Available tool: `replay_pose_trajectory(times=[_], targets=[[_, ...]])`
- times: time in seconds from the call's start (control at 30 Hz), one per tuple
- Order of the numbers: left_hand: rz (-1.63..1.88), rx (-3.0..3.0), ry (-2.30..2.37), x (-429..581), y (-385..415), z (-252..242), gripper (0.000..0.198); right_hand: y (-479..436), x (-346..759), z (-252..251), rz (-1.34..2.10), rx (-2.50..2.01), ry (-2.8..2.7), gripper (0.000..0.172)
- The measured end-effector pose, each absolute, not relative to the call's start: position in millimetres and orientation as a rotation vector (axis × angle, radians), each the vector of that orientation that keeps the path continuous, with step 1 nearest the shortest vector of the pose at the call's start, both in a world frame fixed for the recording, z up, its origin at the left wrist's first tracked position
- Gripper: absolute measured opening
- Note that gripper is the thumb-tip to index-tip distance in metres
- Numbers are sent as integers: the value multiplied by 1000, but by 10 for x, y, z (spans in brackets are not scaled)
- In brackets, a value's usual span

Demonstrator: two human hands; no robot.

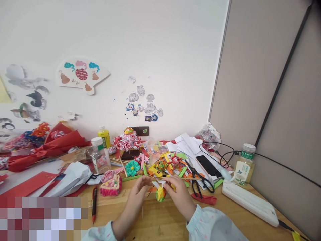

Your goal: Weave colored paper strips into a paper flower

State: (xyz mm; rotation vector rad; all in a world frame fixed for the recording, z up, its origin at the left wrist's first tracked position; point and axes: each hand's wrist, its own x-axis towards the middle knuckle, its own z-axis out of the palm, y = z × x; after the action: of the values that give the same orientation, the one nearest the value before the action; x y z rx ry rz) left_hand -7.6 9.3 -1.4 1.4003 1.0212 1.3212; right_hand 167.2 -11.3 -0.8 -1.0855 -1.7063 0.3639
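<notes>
A small folded-paper flower (161, 194) in yellow, green and orange is in front of me, just above the table's front part. My right hand (178, 188) pinches it at its top right, thumb and fingers closed on the paper. My left hand (140, 189) is at the flower's left side, fingers bent and drawn together; what lies between the fingertips is hidden. A thin pale thread hangs below my left hand. Right behind my hands lie a heap of coloured paper strips (182, 172) and a finished-looking green and orange paper flower (162, 165).
Black scissors (199, 179), a phone (208, 166) and a white power strip (249, 202) lie to the right, near a drink bottle (244, 165). On the left are a pen (94, 205), a pink heart-shaped box (110, 186) and a teal flower (132, 168). A wall closes the back.
</notes>
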Motion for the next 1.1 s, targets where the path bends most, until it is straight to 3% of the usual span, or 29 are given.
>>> replay_pose_trajectory(times=[0.23, 1.1], targets=[[1294, 2010, 1011, -55, -28, 36, 15, -115, 1624, -45, 388, -1086, -1707, 15], [1123, 2299, 946, -76, -85, 42, 5, -215, 1617, 50, 274, -972, -1851, 23]])
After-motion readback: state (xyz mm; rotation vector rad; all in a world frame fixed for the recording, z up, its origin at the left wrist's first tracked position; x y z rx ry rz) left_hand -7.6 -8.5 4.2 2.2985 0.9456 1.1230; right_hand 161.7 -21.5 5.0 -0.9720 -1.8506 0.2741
